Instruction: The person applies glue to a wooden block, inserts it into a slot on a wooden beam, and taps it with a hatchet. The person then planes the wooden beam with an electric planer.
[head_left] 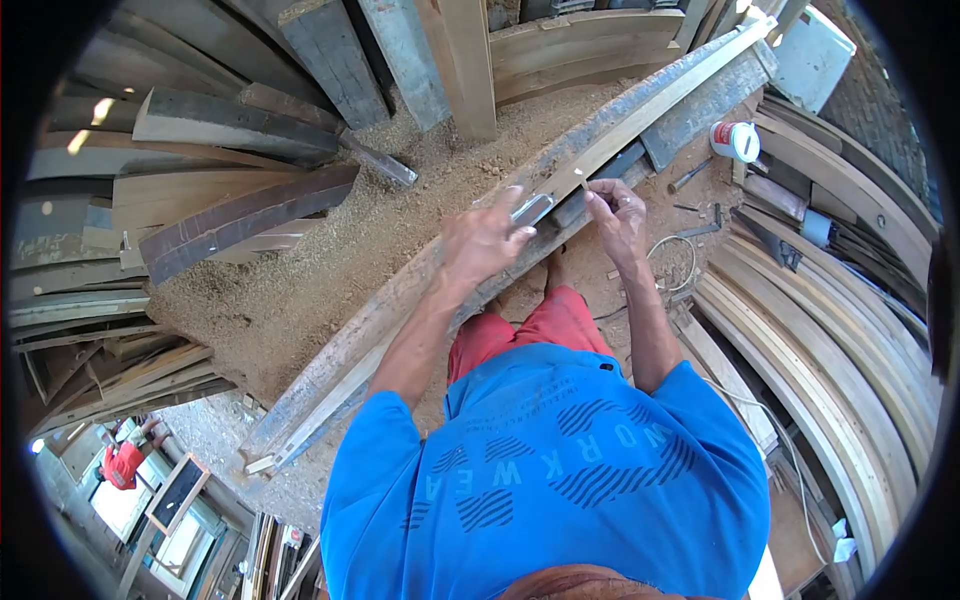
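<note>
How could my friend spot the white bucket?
Find the long pale wooden strip slanting across the picture. Follow it to the upper right, then look below its end for a small round white plastic bucket with a red marking. That red sets it apart from the flat bluish-white panel higher up.

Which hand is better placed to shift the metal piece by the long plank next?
Left, I'd judge: the left hand is immediately beside the metal piece, though whether it grips it is unclear. The right hand sits apart from it, farther right.
</note>
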